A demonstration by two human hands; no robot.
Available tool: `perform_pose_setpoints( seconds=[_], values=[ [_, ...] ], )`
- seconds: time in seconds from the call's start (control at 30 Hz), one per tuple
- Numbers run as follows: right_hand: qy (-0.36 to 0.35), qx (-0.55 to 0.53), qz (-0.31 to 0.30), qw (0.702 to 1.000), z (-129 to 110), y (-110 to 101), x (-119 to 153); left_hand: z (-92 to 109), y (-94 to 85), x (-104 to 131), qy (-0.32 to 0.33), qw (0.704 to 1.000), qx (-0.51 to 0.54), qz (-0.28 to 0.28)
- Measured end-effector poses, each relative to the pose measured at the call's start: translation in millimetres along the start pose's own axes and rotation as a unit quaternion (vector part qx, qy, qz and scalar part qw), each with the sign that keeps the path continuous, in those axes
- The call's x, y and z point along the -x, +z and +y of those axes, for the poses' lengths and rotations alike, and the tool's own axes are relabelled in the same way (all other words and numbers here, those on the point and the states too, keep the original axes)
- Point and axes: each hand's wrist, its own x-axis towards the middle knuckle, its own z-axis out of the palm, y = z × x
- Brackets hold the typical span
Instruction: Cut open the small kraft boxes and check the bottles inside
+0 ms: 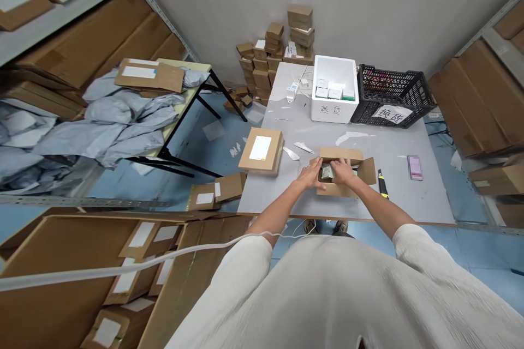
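Note:
An open cardboard box point(346, 190) lies on the grey table with its flaps spread. Small white-and-green boxes point(327, 172) show inside, partly covered by my fingers. My left hand point(310, 175) holds the left end of the cardboard box, thumb on the near side and fingers at the far side. Reaching in from above, my right hand point(343, 170) has its fingers closed on one of the small boxes; its fingertips are partly hidden. A black-and-yellow utility knife point(382, 184) lies right of the cardboard box, and a pink-purple packet point(415, 167) farther right.
A taped carton point(261, 151) with a white label sits at the table's left edge. A white foam box point(334, 112) and a black crate point(395, 101) stand at the back. Torn paper point(354, 136) lies between. A white cable point(184, 253) crosses on my left, above a large carton.

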Motion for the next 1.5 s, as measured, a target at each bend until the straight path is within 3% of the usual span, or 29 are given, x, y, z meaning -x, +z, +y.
perform_pose_setpoints(
  seconds=[0.33, 0.63, 0.83, 1.0, 1.2, 1.33, 1.5],
  values=[
    [0.085, -0.135, 0.141, 0.977, 29.5, -13.9, 29.9, -2.5, -8.7, 0.3, 0.007, 1.000, -0.027, 0.002],
    [0.161, -0.270, 0.265, 0.912, 49.4, -38.4, 30.8, 2.7, -18.7, 6.1, -0.016, 0.998, -0.053, -0.015],
    [0.158, -0.302, 0.318, 0.885, 71.7, -57.5, 28.7, 6.1, -23.6, 6.5, -0.033, 0.997, -0.071, -0.015],
    [0.159, -0.336, 0.389, 0.843, 100.9, -76.7, 26.0, 4.3, -24.2, 5.9, -0.045, 0.996, -0.075, -0.019],
    [0.171, -0.361, 0.499, 0.769, 158.4, -95.6, 29.9, 3.8, -28.1, 9.1, -0.057, 0.995, -0.075, -0.021],
    [0.219, -0.373, 0.501, 0.750, 185.2, -81.8, 36.7, 7.5, -33.7, 14.9, -0.066, 0.994, -0.076, -0.033],
    [0.308, -0.375, 0.433, 0.760, 190.1, -28.9, 40.8, 8.7, -35.6, 20.8, -0.062, 0.994, -0.085, -0.023]
  ],
)
